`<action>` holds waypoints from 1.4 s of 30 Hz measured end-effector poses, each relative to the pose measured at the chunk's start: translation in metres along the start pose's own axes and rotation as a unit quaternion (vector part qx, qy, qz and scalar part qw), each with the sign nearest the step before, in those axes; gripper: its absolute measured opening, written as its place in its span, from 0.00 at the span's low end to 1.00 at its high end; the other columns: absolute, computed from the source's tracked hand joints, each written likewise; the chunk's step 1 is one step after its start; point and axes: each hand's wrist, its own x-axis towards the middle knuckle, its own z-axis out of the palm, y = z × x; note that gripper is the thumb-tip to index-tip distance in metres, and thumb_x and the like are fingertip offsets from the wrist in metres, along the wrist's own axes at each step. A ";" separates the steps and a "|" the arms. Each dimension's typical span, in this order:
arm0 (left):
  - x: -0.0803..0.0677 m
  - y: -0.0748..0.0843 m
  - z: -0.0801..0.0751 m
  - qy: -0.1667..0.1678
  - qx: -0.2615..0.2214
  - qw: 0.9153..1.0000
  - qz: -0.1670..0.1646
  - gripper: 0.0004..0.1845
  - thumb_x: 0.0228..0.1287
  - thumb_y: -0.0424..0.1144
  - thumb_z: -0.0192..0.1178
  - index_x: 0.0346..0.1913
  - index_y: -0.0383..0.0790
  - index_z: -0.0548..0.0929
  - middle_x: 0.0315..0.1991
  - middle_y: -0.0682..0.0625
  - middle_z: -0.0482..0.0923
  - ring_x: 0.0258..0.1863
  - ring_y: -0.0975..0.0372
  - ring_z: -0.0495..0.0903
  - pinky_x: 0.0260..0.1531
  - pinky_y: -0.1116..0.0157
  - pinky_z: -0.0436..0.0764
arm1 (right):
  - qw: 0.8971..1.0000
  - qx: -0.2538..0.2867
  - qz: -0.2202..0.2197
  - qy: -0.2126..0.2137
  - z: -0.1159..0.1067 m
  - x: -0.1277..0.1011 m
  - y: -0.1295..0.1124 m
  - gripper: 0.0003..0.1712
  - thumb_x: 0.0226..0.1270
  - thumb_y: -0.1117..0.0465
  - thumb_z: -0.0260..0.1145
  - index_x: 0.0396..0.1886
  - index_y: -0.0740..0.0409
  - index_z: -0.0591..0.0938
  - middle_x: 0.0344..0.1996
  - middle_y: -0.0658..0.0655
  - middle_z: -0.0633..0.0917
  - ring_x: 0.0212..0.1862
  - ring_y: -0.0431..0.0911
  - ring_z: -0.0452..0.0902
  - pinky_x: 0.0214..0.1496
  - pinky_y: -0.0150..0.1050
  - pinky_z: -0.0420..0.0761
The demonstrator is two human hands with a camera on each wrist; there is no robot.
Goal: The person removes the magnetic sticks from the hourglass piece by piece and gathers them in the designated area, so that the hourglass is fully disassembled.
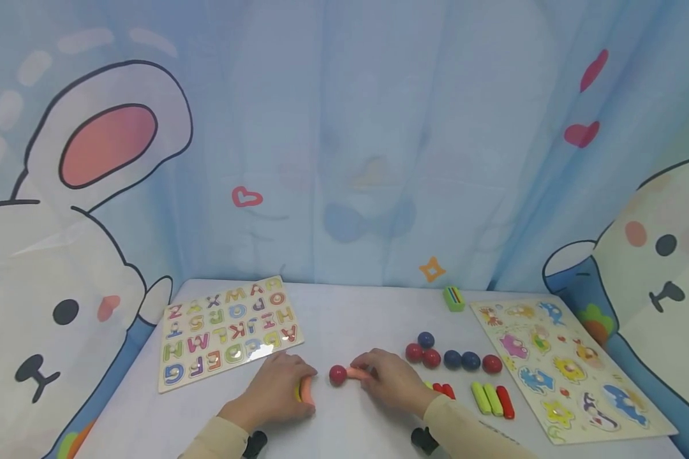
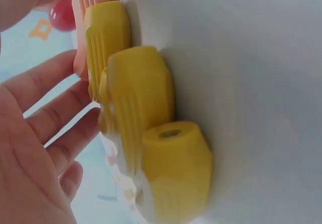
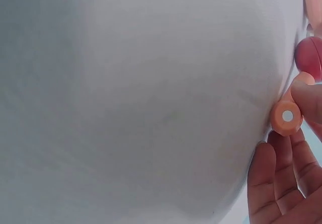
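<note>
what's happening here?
A person at a white table sorts small toy pieces. The left hand rests on yellow and orange sticks. The right hand pinches an orange stick lying beside a red ball. More balls and sticks lie to the right, between a letter puzzle and an animal puzzle.

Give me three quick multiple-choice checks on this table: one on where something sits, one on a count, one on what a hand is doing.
1. Where is the alphabet puzzle board?
A. left side of the table
B. right side
C. under the hands

2. How many dark blue balls lie on the table?
A. one
B. three
C. five

3. What is the right hand doing?
A. lying flat and idle
B. lifting the animal puzzle board
C. holding an orange stick beside a red ball

Answers: 1 A, it lies far left in the head view. 2 B, one behind and two in the row. 3 C, fingers grip the stick.
</note>
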 end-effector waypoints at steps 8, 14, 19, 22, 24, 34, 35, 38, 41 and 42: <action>-0.001 0.000 -0.008 -0.032 -0.023 0.999 -0.007 0.32 0.44 0.55 0.77 0.55 0.51 0.85 0.58 0.53 0.78 0.63 0.56 0.71 0.71 0.49 0.55 | 1.000 0.004 0.004 0.009 0.000 0.001 -0.001 0.19 0.59 0.61 0.75 0.51 0.46 0.85 0.45 0.46 0.84 0.42 0.42 0.76 0.52 0.48 0.82; 0.014 0.014 -0.003 -0.045 -0.082 0.995 0.024 0.32 0.52 0.52 0.73 0.63 0.54 0.80 0.58 0.58 0.77 0.61 0.60 0.72 0.64 0.54 0.70 | 1.000 -0.007 0.006 0.026 -0.002 -0.001 -0.002 0.24 0.57 0.60 0.77 0.55 0.47 0.83 0.44 0.46 0.82 0.41 0.42 0.77 0.50 0.46 0.83; 0.019 0.023 0.002 -0.065 -0.110 0.991 0.034 0.25 0.54 0.48 0.72 0.57 0.53 0.84 0.44 0.65 0.80 0.47 0.68 0.77 0.55 0.61 0.76 | 0.996 -0.036 0.044 0.064 -0.005 -0.003 -0.003 0.24 0.55 0.59 0.78 0.52 0.51 0.83 0.35 0.46 0.80 0.34 0.42 0.75 0.41 0.42 0.82; 0.019 0.026 0.005 -0.075 -0.160 0.984 0.022 0.19 0.57 0.44 0.69 0.53 0.52 0.86 0.41 0.66 0.80 0.40 0.70 0.76 0.49 0.65 0.78 | 0.996 -0.021 0.057 0.067 -0.007 -0.004 -0.003 0.22 0.56 0.62 0.77 0.51 0.53 0.82 0.30 0.46 0.79 0.33 0.42 0.75 0.41 0.42 0.82; 0.020 0.027 0.009 -0.073 -0.180 0.981 0.024 0.16 0.60 0.40 0.67 0.52 0.53 0.87 0.39 0.66 0.80 0.37 0.70 0.75 0.44 0.67 0.78 | 0.997 -0.007 0.058 0.059 -0.007 -0.004 -0.001 0.22 0.56 0.65 0.76 0.52 0.53 0.82 0.30 0.45 0.81 0.35 0.42 0.77 0.42 0.43 0.83; 0.031 0.035 0.021 -0.029 -0.091 0.995 0.010 0.13 0.67 0.44 0.63 0.53 0.58 0.87 0.66 0.49 0.71 0.65 0.54 0.71 0.64 0.52 0.71 | 0.997 0.079 0.018 0.012 -0.004 -0.010 0.006 0.25 0.59 0.70 0.70 0.57 0.53 0.80 0.42 0.46 0.87 0.41 0.44 0.80 0.49 0.48 0.83; 0.031 0.035 0.021 -0.031 -0.089 0.996 0.009 0.13 0.67 0.45 0.63 0.52 0.59 0.87 0.67 0.49 0.71 0.66 0.54 0.70 0.64 0.51 0.70 | 0.996 0.087 0.011 0.005 -0.004 -0.012 0.007 0.25 0.60 0.71 0.69 0.57 0.53 0.80 0.43 0.46 0.86 0.41 0.44 0.80 0.49 0.47 0.83; 0.032 0.034 0.022 -0.040 -0.089 0.995 0.003 0.13 0.64 0.46 0.65 0.51 0.60 0.87 0.68 0.49 0.70 0.66 0.52 0.70 0.64 0.50 0.70 | 0.993 0.118 0.003 -0.023 -0.005 -0.017 0.006 0.26 0.60 0.71 0.68 0.58 0.53 0.79 0.43 0.47 0.85 0.41 0.44 0.80 0.48 0.46 0.83; 0.032 0.033 0.021 -0.053 -0.100 0.994 -0.006 0.13 0.61 0.47 0.68 0.50 0.61 0.87 0.68 0.51 0.71 0.66 0.53 0.70 0.64 0.48 0.70 | 0.985 0.161 0.005 -0.058 -0.006 -0.024 0.005 0.26 0.59 0.72 0.68 0.58 0.54 0.80 0.44 0.49 0.85 0.39 0.46 0.79 0.44 0.43 0.83; 0.033 0.033 0.020 -0.057 -0.104 0.993 -0.008 0.13 0.60 0.47 0.69 0.49 0.61 0.86 0.67 0.51 0.71 0.66 0.53 0.70 0.64 0.48 0.70 | 0.982 0.175 0.007 -0.070 -0.006 -0.026 0.004 0.26 0.59 0.71 0.69 0.58 0.54 0.80 0.44 0.49 0.84 0.38 0.46 0.79 0.42 0.41 0.83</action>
